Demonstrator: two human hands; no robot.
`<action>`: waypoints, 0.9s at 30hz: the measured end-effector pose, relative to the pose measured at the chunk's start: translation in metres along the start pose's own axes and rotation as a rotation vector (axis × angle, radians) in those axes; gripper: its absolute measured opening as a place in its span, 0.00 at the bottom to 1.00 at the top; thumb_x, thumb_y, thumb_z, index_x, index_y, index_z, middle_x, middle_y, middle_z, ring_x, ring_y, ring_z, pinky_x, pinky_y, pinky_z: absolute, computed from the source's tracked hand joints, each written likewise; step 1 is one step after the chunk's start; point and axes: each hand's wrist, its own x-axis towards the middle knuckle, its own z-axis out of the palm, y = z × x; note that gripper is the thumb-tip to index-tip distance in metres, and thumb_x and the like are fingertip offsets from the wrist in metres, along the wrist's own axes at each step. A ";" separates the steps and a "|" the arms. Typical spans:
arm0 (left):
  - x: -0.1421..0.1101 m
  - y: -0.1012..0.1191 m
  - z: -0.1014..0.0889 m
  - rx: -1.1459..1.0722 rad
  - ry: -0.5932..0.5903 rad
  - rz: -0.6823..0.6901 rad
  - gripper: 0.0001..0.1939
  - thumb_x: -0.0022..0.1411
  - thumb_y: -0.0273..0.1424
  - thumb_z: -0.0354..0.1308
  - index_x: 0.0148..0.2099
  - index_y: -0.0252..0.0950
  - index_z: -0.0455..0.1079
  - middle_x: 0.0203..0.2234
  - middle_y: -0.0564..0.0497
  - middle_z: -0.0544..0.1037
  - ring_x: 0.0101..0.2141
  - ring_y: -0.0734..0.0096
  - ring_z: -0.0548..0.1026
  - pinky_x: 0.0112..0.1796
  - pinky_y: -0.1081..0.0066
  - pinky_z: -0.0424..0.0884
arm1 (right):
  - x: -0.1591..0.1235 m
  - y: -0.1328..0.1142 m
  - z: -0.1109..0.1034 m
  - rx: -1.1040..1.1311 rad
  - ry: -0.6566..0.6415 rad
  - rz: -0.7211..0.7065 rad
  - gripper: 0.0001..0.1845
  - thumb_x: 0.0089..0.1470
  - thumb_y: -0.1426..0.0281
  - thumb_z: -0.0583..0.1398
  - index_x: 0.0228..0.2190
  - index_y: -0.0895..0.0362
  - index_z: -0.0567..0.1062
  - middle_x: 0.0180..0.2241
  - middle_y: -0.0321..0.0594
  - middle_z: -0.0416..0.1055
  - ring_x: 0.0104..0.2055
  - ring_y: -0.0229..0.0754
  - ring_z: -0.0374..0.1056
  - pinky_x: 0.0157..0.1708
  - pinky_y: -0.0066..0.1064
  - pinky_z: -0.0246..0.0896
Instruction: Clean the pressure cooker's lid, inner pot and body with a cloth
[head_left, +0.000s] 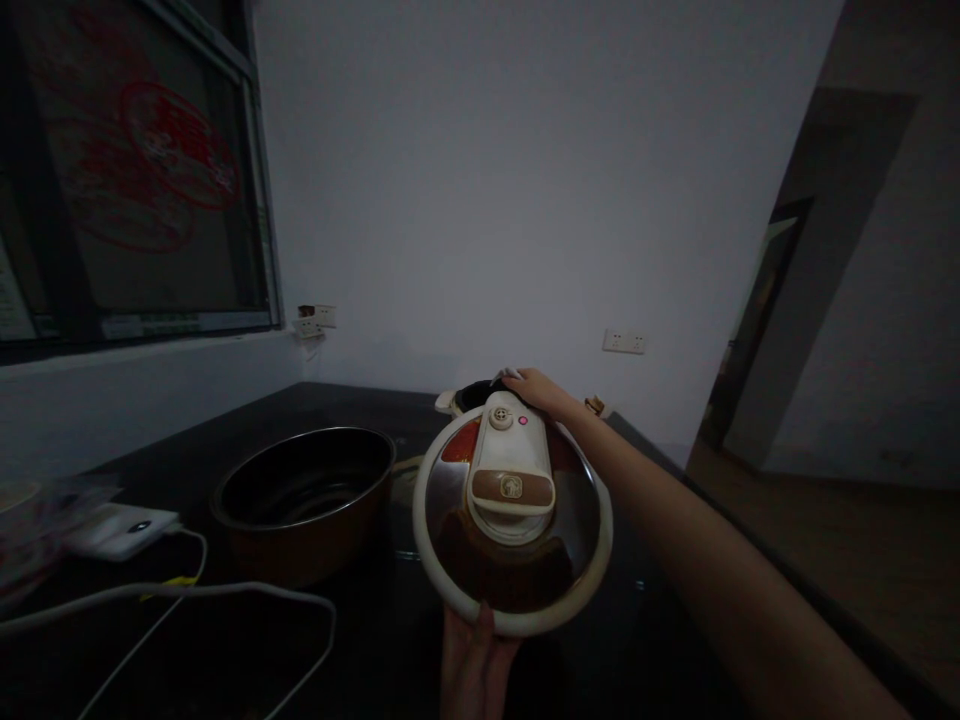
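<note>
In the head view, the left hand (478, 665) has its grip closed on the lower rim of the round lid (513, 510) — thumb over the edge — which is held tilted above the dark desk (195, 440). The right hand (534, 388) is at the lid's far end, by the cooker (448, 402); its fingers are partly hidden, so how far its grip is open I cannot tell. The open pot (307, 545) sits left of the lid — white cable (262, 590) nearby.

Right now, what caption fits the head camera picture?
Left hand below, right hand at the top, holding a round lid beside an open pot.
</note>
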 end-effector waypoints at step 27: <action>-0.011 0.002 0.005 0.071 -0.113 -0.067 0.47 0.50 0.30 0.70 0.65 0.54 0.47 0.53 0.47 0.72 0.52 0.48 0.71 0.47 0.41 0.70 | -0.116 0.018 0.014 -0.091 0.056 -0.414 0.30 0.63 0.61 0.45 0.64 0.55 0.53 0.67 0.46 0.44 0.69 0.49 0.33 0.63 0.56 0.33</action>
